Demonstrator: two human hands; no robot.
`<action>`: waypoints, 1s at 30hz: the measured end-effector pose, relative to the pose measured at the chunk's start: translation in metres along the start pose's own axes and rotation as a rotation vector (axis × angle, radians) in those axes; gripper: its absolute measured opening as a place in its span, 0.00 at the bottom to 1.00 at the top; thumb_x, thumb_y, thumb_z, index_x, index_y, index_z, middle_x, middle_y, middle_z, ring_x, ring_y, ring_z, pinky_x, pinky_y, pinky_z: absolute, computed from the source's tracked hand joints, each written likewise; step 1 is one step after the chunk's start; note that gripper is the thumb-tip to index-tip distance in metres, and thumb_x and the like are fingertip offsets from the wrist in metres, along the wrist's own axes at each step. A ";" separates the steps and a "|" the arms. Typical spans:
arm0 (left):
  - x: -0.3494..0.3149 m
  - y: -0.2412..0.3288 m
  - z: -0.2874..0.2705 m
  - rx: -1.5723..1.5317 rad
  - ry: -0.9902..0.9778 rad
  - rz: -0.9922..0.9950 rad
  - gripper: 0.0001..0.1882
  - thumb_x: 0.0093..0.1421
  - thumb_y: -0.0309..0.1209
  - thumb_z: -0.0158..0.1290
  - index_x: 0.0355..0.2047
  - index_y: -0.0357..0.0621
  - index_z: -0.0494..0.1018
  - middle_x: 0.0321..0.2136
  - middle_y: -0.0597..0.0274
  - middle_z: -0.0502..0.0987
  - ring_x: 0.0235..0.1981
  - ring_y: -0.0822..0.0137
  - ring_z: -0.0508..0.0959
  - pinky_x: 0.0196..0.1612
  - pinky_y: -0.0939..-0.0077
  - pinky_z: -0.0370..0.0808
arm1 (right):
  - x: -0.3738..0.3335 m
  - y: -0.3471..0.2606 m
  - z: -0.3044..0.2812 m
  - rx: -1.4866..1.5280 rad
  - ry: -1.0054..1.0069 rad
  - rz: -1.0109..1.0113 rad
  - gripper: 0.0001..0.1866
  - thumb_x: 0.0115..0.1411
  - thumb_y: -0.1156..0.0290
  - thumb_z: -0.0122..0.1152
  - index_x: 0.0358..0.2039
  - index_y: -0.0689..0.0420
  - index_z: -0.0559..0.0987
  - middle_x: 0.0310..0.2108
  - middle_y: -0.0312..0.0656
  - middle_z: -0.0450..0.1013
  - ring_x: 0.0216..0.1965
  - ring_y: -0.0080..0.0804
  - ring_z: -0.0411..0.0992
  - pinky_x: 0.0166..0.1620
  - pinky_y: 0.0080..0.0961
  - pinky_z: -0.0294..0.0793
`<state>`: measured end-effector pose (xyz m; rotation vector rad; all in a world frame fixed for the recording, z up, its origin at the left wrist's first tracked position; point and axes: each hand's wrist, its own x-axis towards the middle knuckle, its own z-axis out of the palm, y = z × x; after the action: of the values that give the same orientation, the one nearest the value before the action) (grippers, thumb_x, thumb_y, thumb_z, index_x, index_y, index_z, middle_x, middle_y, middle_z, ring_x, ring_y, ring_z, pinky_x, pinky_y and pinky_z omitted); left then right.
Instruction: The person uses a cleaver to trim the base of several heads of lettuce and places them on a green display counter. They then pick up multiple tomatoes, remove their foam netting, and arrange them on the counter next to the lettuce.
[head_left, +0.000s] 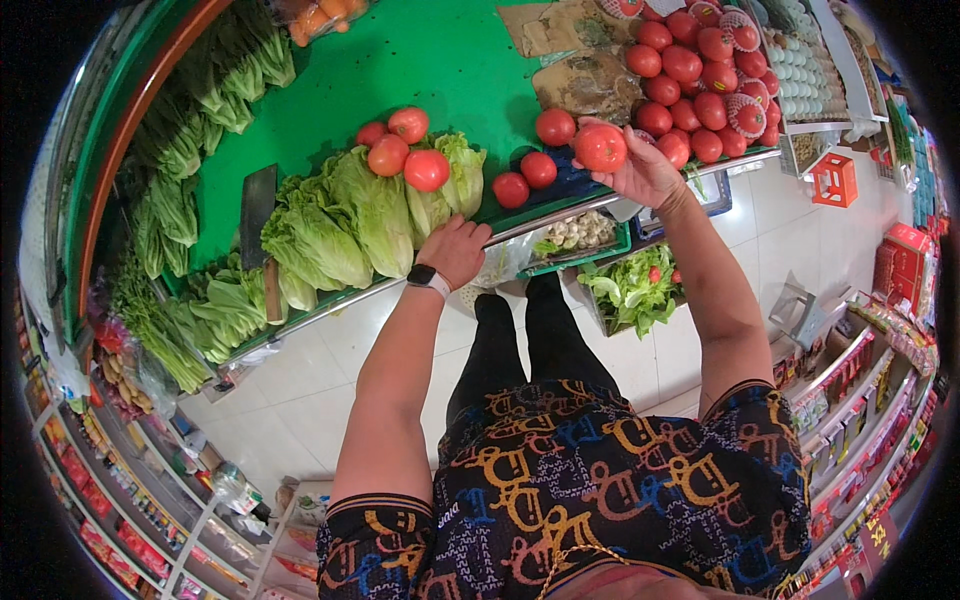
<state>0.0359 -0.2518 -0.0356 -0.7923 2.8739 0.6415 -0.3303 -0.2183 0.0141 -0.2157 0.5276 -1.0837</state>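
Observation:
A red tomato (600, 148) is held in the fingers of my right hand (645, 172), raised over the counter's front edge. My left hand (453, 250) rests with bent fingers on the metal rail (535, 220), right beside the lettuce heads (375, 210). On top of the lettuce sit several tomatoes (427, 170). Between the lettuce and my right hand, a few loose tomatoes (538, 170) lie on the green counter (450, 70). A large pile of tomatoes (705, 85), some in white foam nets, fills the far right of the counter.
A cleaver (257, 215) with a wooden handle lies left of the lettuce. Leafy greens (170, 150) line the left side. Egg trays (812, 75) stand at right. Below the rail are a garlic crate (580, 235) and a crate of greens (635, 290). An orange stool (833, 180) stands on the floor.

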 end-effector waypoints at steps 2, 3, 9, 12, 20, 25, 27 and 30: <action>0.000 0.000 0.000 -0.009 0.000 -0.004 0.11 0.55 0.31 0.56 0.39 0.49 0.72 0.33 0.61 0.78 0.44 0.58 0.76 0.43 0.62 0.77 | 0.003 0.000 -0.004 -0.215 0.100 -0.031 0.35 0.65 0.58 0.63 0.66 0.59 0.63 0.58 0.48 0.70 0.57 0.44 0.72 0.56 0.31 0.77; -0.001 0.000 0.000 -0.013 0.000 -0.007 0.11 0.55 0.31 0.55 0.39 0.49 0.72 0.33 0.61 0.78 0.44 0.58 0.76 0.43 0.62 0.77 | 0.007 0.001 -0.014 -0.375 0.209 -0.043 0.34 0.64 0.58 0.64 0.65 0.58 0.65 0.57 0.46 0.70 0.56 0.41 0.73 0.56 0.30 0.76; 0.000 -0.006 0.010 -0.002 -0.020 0.020 0.12 0.53 0.31 0.56 0.39 0.47 0.73 0.33 0.59 0.78 0.42 0.56 0.75 0.46 0.61 0.75 | 0.027 0.041 -0.046 -2.015 0.363 -0.268 0.36 0.42 0.74 0.74 0.54 0.54 0.73 0.50 0.54 0.72 0.52 0.56 0.72 0.56 0.43 0.73; -0.001 -0.003 0.005 -0.011 0.003 0.013 0.10 0.54 0.29 0.53 0.38 0.47 0.73 0.33 0.61 0.78 0.44 0.56 0.76 0.44 0.62 0.77 | 0.022 0.041 -0.028 -2.149 0.351 -0.100 0.30 0.43 0.71 0.73 0.49 0.52 0.74 0.49 0.52 0.73 0.48 0.57 0.74 0.51 0.47 0.75; -0.003 -0.005 0.017 -0.011 0.042 -0.019 0.09 0.54 0.30 0.53 0.36 0.48 0.73 0.33 0.59 0.80 0.43 0.56 0.77 0.45 0.60 0.77 | 0.091 0.038 0.040 -1.934 0.468 -0.124 0.27 0.50 0.58 0.70 0.49 0.56 0.76 0.44 0.52 0.76 0.49 0.53 0.74 0.53 0.43 0.75; 0.003 0.001 0.004 0.014 0.074 0.021 0.09 0.53 0.31 0.54 0.36 0.48 0.73 0.31 0.59 0.79 0.42 0.56 0.77 0.43 0.59 0.77 | 0.138 0.096 0.012 -1.632 0.599 -0.343 0.28 0.51 0.62 0.72 0.52 0.56 0.76 0.50 0.56 0.73 0.55 0.53 0.70 0.58 0.41 0.72; 0.002 0.001 0.003 0.011 0.058 0.009 0.09 0.53 0.31 0.55 0.36 0.48 0.73 0.31 0.59 0.79 0.42 0.56 0.76 0.43 0.59 0.77 | 0.127 0.089 0.018 -1.581 0.563 -0.372 0.25 0.54 0.63 0.70 0.51 0.55 0.78 0.50 0.54 0.74 0.55 0.53 0.71 0.58 0.42 0.72; 0.000 0.001 0.004 -0.005 0.052 -0.009 0.10 0.52 0.30 0.56 0.36 0.48 0.73 0.31 0.60 0.78 0.42 0.56 0.76 0.43 0.59 0.77 | 0.081 0.042 0.008 -1.882 0.695 -0.251 0.18 0.55 0.65 0.67 0.47 0.48 0.82 0.47 0.46 0.77 0.52 0.47 0.73 0.54 0.41 0.73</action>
<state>0.0353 -0.2496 -0.0390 -0.8347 2.9146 0.6372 -0.2644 -0.2708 -0.0213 -1.5885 2.0933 -0.5237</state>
